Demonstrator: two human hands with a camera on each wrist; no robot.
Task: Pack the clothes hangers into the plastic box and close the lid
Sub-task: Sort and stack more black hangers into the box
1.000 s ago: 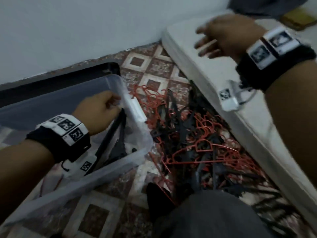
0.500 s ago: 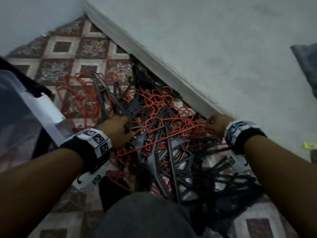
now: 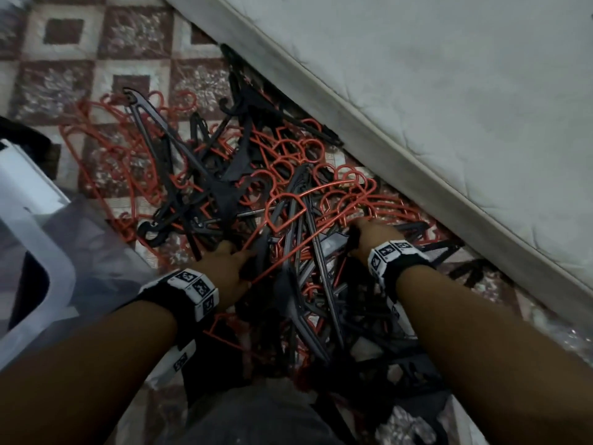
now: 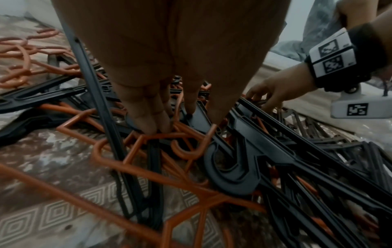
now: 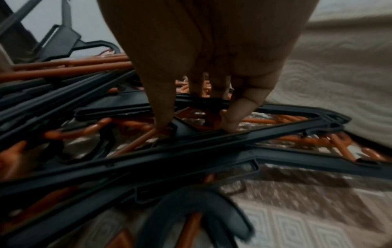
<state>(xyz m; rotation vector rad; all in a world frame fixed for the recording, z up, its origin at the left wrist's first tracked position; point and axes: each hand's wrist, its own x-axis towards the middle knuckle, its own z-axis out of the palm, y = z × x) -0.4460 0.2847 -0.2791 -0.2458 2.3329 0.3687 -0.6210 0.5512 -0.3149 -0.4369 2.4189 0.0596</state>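
Observation:
A tangled pile of black and orange hangers [image 3: 256, 194] lies on the patterned floor between the clear plastic box [image 3: 35, 216] at the left and a mattress. My left hand [image 3: 239, 256] digs into the near left of the pile. In the left wrist view its fingers [image 4: 148, 117] and thumb close round a black hanger piece [image 4: 197, 115] and an orange hanger [image 4: 169, 134]. My right hand [image 3: 359, 231] is at the pile's right side. Seen from the right wrist, its fingers [image 5: 233, 115] hook round a black hanger bar [image 5: 201, 101], thumb in front.
The white mattress [image 3: 449, 91] runs diagonally along the pile's right side. The box's white rim stands at the left edge with a dark lid [image 3: 19, 130] behind it. My knee [image 3: 256, 415] is at the bottom centre. Bare tiled floor [image 3: 64, 33] lies at the far left.
A second ago my left hand was in the box and my right hand above the mattress. Both then came down onto the hanger pile, and they now sit deeper and closer together in it.

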